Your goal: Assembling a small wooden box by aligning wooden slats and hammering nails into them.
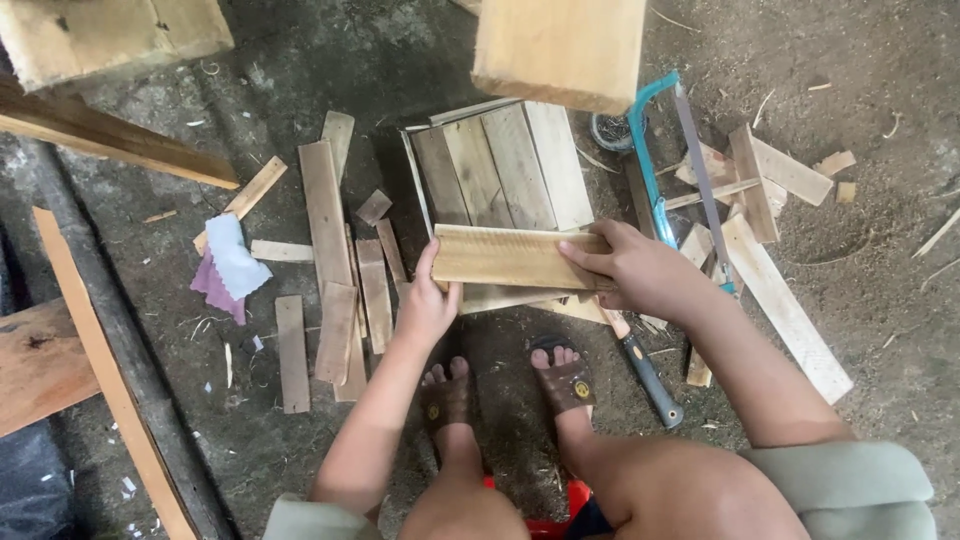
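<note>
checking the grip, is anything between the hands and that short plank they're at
Nothing visible: the left hand and right hand both grip the short plank directly at its ends, above the slatted wooden panel.

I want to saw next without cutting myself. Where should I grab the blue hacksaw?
Probably by the blue hacksaw frame's top curve, reaching from the right hand side: its handle end is hidden behind that hand, and the blade runs along the right.

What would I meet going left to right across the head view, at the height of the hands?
Purple and white cloth → loose wood slats → left hand → short board held by both hands → right hand → pale plank.
</note>
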